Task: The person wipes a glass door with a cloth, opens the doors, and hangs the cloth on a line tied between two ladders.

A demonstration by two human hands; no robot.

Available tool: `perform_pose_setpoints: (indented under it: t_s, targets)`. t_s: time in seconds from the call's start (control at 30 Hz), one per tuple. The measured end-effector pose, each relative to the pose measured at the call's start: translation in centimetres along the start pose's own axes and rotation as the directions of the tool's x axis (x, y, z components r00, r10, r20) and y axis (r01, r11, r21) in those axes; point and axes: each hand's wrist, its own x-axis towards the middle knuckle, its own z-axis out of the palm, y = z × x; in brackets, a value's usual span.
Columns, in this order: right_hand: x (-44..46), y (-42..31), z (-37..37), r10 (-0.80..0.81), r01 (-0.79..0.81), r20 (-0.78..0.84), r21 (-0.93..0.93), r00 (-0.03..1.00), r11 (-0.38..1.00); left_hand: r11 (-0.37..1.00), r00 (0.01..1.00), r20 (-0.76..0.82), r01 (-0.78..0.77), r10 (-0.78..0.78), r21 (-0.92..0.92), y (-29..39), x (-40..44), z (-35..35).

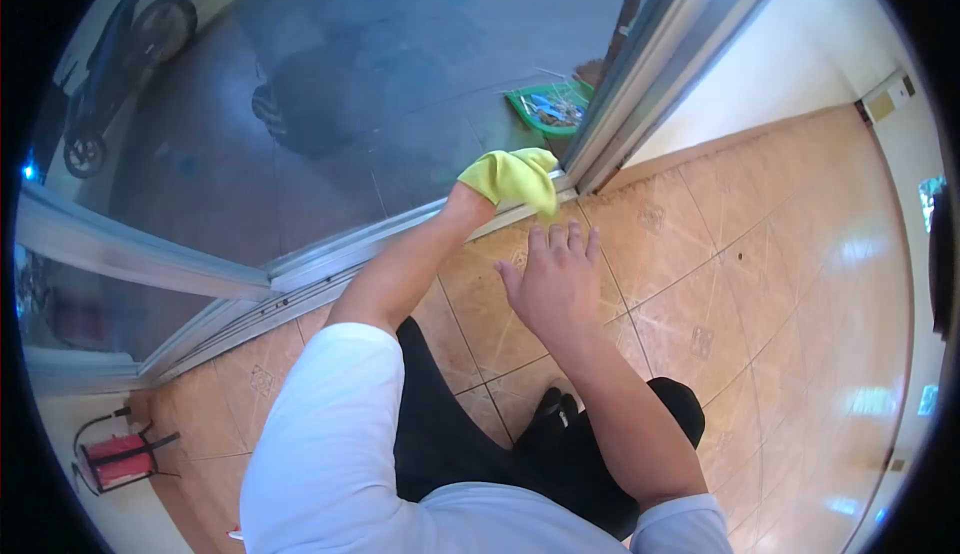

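Observation:
A yellow-green cloth is draped over my left hand, which holds it near the bottom corner of a large glass panel. Its fingers are hidden under the cloth, so whether the cloth touches the glass or the frame is hard to tell. Just below the cloth's hanging edge, my right hand is open with its fingers spread, back side up, over the tiled floor. Nothing is in it. A pale metal frame borders the glass along the bottom.
Through the glass show a green tray of small items and a motorbike. A vertical door post rises right of my hands. A red bag-like item lies at lower left. My sandalled foot is below my right hand.

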Motion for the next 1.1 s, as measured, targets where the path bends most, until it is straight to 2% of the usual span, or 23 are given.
perform_pose_setpoints:
  t_s: [0.03, 0.1, 0.13, 0.17, 0.2, 0.23, 0.27, 0.3, 0.37, 0.43, 0.5, 0.53, 0.57, 0.63, 0.7, 0.77, 0.83, 0.9, 0.93, 0.97, 1.0, 1.07, 1.1]
  targets:
    - [-0.2, 0.2, -0.3, 0.021, -0.021, 0.01, 0.011, 1.0, 1.0, 0.743, 0.993, 0.08, 0.011, -0.087, 0.669, 2.7, -1.0, -1.5]
    - [-0.7, 1.1, -1.3, 0.061, -0.064, 0.05, 0.063, 0.997, 0.996, 0.694, 0.995, 0.077, -0.095, 0.057, 0.714, 2.8, -8.2, -5.4]
    - [-1.0, 1.6, -1.8, 0.083, -0.086, 0.044, 0.078, 0.996, 0.993, 0.941, 0.992, -0.128, 0.046, -0.002, 0.335, 5.8, -10.5, -6.5]
    - [-1.0, 2.0, -2.2, 0.068, -0.069, 0.011, 0.073, 0.998, 0.995, 0.986, 0.951, -0.274, 0.111, -0.142, -0.127, 8.9, -10.5, -7.9]
    - [-1.5, 2.1, -2.1, 0.053, -0.053, -0.002, 0.067, 0.999, 0.996, 0.986, 0.959, -0.244, 0.116, -0.142, -0.12, 10.1, -9.5, -8.5]
    - [-1.9, 2.2, -1.6, 0.074, -0.075, 0.016, 0.074, 0.997, 0.994, 0.951, 0.991, -0.134, 0.04, 0.001, 0.308, 10.8, -8.8, -8.4]
    - [-1.1, 2.5, -1.1, 0.05, -0.051, 0.016, 0.026, 0.999, 0.998, 0.737, 0.993, 0.011, -0.097, 0.12, 0.669, 10.6, -7.0, -8.1]
    - [-0.5, 2.6, -0.7, 0.025, -0.025, 0.022, -0.014, 0.999, 1.0, 0.738, 0.992, 0.015, -0.101, 0.122, 0.668, 9.3, -5.4, -6.7]
    - [0.6, 2.5, -1.2, 0.012, -0.015, 0.093, 0.032, 0.996, 0.999, 0.502, 0.971, 0.137, -0.021, -0.194, 0.865, 5.7, -2.1, -2.6]
    - [0.5, 2.3, -0.9, -0.004, -0.014, 0.18, 0.098, 0.984, 0.995, 0.642, 0.958, 0.073, 0.129, -0.278, 0.756, 5.5, -2.9, -2.3]
    - [0.1, 3.7, -0.6, 0.016, -0.025, 0.108, 0.083, 0.994, 0.996, 0.613, 0.987, -0.067, -0.038, 0.148, 0.789, 5.0, -6.8, -4.5]
    - [0.5, 4.4, -0.9, 0.028, -0.039, 0.107, 0.094, 0.994, 0.995, 0.692, 0.993, -0.096, 0.118, -0.071, 0.713, 4.8, -7.1, -5.0]
    - [0.9, 5.0, -1.4, 0.071, -0.086, 0.158, 0.088, 0.985, 0.992, 0.688, 0.994, -0.081, 0.111, -0.076, 0.717, 4.3, -7.0, -4.7]
    - [1.4, 5.7, -1.5, 0.114, -0.132, 0.203, 0.079, 0.972, 0.988, 0.521, 0.984, 0.176, -0.129, -0.041, 0.844, 3.0, -4.8, -3.7]
    - [1.5, 6.0, -1.1, 0.07, -0.088, 0.169, 0.101, 0.983, 0.991, 0.446, 0.973, 0.123, -0.024, -0.194, 0.895, 3.6, -4.1, -2.6]
    - [0.9, 5.8, -1.0, 0.041, -0.061, 0.171, 0.113, 0.984, 0.992, 0.63, 0.948, -0.089, 0.271, -0.305, 0.728, 4.1, -6.0, -3.4]
    - [0.6, 6.3, -0.9, 0.02, -0.039, 0.162, 0.118, 0.987, 0.992, 0.744, 0.966, -0.168, 0.26, -0.198, 0.616, 6.8, -6.9, -5.0]
    - [0.6, 6.9, -0.6, 0.057, -0.085, 0.206, 0.129, 0.977, 0.988, 0.894, 1.0, 0.004, 0.01, -0.014, 0.448, 9.5, -5.7, -6.4]
    - [0.5, 7.2, -0.5, 0.031, -0.057, 0.205, 0.126, 0.978, 0.99, 0.898, 0.998, -0.027, 0.067, -0.061, 0.434, 7.4, -4.7, -5.2]
    - [0.7, 7.4, -0.4, 0.056, -0.089, 0.196, 0.161, 0.979, 0.983, 0.865, 0.984, -0.042, -0.13, 0.171, 0.484, 7.3, -1.7, -3.9]
    - [1.0, 7.5, -0.4, 0.074, -0.112, 0.187, 0.199, 0.98, 0.973, 0.87, 0.993, -0.081, -0.038, 0.089, 0.492, 6.9, 0.2, -1.5]
    - [1.1, 6.6, -0.1, 0.043, -0.083, 0.171, 0.233, 0.984, 0.969, 0.754, 0.937, -0.178, -0.119, 0.3, 0.646, 6.5, 5.2, 2.9]
    - [0.8, 6.2, 0.4, 0.014, -0.042, 0.126, 0.222, 0.992, 0.974, 0.745, 0.99, -0.07, -0.043, 0.12, 0.666, 4.7, 6.0, 4.2]
